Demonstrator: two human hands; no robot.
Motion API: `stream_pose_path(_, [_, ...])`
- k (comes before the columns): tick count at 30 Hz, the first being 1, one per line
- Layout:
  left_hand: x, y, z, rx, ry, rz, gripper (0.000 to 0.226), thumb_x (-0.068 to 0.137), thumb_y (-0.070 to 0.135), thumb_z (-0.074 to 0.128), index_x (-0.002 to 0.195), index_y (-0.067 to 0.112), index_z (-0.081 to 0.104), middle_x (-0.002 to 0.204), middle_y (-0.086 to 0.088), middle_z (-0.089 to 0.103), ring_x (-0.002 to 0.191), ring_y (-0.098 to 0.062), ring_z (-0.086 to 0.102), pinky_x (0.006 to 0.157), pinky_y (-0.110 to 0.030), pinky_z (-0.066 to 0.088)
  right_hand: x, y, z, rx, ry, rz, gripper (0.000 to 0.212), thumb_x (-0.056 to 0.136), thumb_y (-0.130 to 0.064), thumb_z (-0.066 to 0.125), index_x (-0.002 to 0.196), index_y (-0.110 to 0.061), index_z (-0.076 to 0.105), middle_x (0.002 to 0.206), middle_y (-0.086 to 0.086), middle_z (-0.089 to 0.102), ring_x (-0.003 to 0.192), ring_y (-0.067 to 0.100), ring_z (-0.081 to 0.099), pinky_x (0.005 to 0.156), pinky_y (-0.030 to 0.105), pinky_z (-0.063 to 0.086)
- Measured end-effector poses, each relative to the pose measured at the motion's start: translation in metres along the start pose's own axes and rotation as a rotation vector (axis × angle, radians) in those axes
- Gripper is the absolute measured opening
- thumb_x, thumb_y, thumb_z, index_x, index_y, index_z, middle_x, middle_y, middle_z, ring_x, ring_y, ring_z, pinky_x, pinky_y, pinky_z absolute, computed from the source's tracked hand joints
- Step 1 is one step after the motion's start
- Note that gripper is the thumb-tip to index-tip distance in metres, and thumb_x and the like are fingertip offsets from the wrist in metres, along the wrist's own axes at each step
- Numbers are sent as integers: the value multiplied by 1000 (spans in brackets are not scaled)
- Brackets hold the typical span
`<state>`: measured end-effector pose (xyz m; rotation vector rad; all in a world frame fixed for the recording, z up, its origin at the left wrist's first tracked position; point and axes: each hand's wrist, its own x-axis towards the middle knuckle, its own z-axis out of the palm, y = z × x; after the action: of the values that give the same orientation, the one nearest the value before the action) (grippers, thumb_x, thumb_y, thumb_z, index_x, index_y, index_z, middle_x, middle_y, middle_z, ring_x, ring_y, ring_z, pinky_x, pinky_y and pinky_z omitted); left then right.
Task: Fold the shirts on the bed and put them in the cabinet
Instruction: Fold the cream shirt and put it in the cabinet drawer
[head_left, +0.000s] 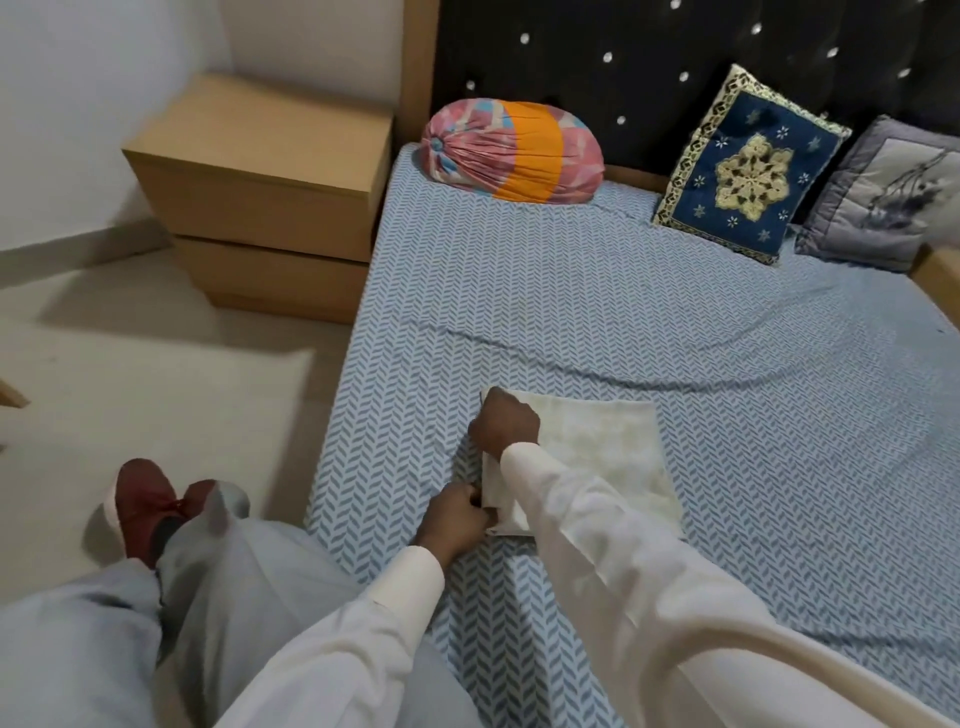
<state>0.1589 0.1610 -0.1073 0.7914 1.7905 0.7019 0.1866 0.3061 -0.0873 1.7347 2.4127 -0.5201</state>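
Left grip pinching folded shirt near edge; right grip curled round far-left corner; bed beneath.

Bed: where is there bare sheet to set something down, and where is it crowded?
Free: the wide middle of the sheet, between the shirt and the bolster; also the stretch right of the shirt. Crowded: the head end, lined by bolster, blue cushion and grey cushion, and the near-left edge, where the shirt lies.
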Motion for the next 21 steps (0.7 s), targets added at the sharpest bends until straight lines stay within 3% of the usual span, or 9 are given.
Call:
stream_pose_path(2, [-7, 0, -20, -98, -14, 2, 9, 84, 21, 71, 81, 12, 70, 87, -6, 73, 81, -22, 68, 77, -35, 54, 1, -15, -7, 8, 26, -37, 34, 84, -25, 58, 114, -11, 52, 114, 11, 64, 103, 33, 63, 74, 34, 43])
stream_pose_path(4, [-12, -3, -50, -183, -24, -9, 15, 84, 13, 71, 70, 12, 65, 72, -4, 68, 59, -15, 62, 58, -25, 50, 0, -38, -15, 25, 56, -96, 42, 83, -28, 58, 120, -12, 48, 112, 12, 63, 101, 34, 63, 70, 34, 41])
stream_pose_path(6, [-19, -13, -88, -220, 1, -56, 21, 85, 5, 70, 68, 12, 60, 62, -6, 60, 42, -11, 51, 44, -19, 39, 0, -71, -17, 63, 53, -145, 51, 82, -31, 60, 128, -13, 44, 112, 12, 63, 102, 34, 62, 69, 34, 41])
stream_pose_path(8, [-27, -26, -124, -199, 42, -113, 19, 84, 3, 71, 71, 10, 59, 61, -9, 57, 40, -14, 47, 43, -19, 35, -2, -106, -12, 83, 11, -181, 57, 84, -32, 59, 134, -14, 39, 113, 13, 63, 104, 34, 63, 70, 34, 41])
stream_pose_path(11, [-30, -45, -150, 12, 158, -156, 14, 78, 9, 74, 69, 10, 62, 66, -8, 64, 55, -19, 57, 53, -23, 42, -1, -138, 7, 107, -88, -220, 54, 91, -33, 53, 140, -17, 36, 119, 14, 62, 109, 34, 61, 75, 36, 42])
stream_pose_path(12, [-33, -48, -150, 158, 216, -153, 8, 75, 14, 72, 79, 11, 65, 79, -8, 68, 68, -23, 64, 60, -25, 45, 0, -140, 14, 142, -132, -235, 49, 94, -34, 50, 139, -18, 38, 122, 15, 62, 113, 35, 60, 78, 37, 43])
stream_pose_path(15, [-34, -47, -132, 431, 386, -13, 47, 79, 21, 63, 125, 17, 50, 120, -13, 55, 104, -36, 61, 82, -36, 50, 7, -131, 23, 282, -253, -327, 39, 97, -26, 49, 134, -15, 50, 131, 17, 59, 121, 33, 56, 96, 37, 45])
stream_pose_path(18, [-32, -46, -100, 528, 293, 125, 58, 89, 20, 49, 144, 26, 31, 129, -13, 42, 113, -38, 54, 93, -44, 49, 12, -107, 17, 442, -232, -354, 43, 97, -19, 50, 139, -9, 50, 137, 17, 57, 128, 31, 52, 103, 29, 37])
stream_pose_path(21, [-32, -52, -85, 658, 245, 53, 67, 88, 18, 51, 150, 22, 24, 131, -15, 41, 115, -35, 50, 94, -45, 48, 19, -79, 3, 483, -174, -362, 53, 95, -18, 47, 147, -14, 43, 143, 13, 53, 130, 28, 52, 107, 33, 38])
